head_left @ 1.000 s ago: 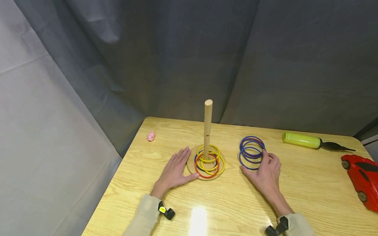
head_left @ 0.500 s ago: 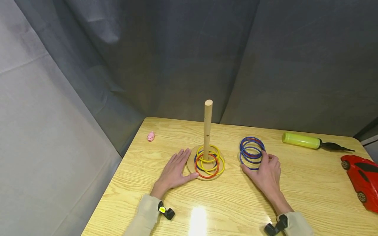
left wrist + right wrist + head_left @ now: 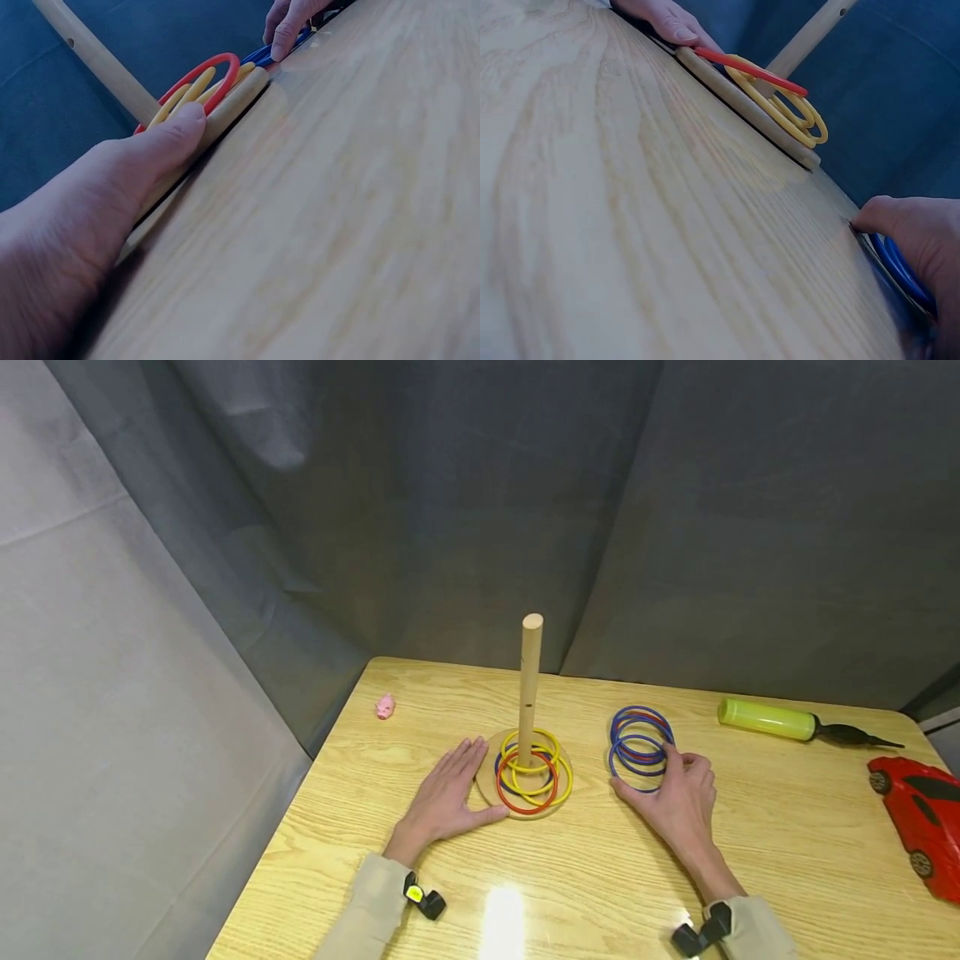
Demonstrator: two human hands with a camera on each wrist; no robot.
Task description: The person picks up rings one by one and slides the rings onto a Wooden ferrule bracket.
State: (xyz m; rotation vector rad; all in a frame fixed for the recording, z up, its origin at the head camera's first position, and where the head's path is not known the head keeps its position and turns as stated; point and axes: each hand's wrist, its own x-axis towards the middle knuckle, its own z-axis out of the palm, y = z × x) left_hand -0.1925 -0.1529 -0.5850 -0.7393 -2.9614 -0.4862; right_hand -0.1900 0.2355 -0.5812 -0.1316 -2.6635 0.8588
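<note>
Against the base (image 3: 487,779), left hand (image 3: 442,797) stays outstretched; right hand (image 3: 678,797) still pinches blue rings (image 3: 615,740).

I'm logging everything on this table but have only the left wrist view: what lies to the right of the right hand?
Observer: A red toy car and a green pump.
Operator: And what lies beyond the left hand, toward the far left corner?
Observer: A pink toy pig.
Operator: My view cuts off the wooden post. Is anything on its upper end?
Observer: No, the upper end is bare.
</note>
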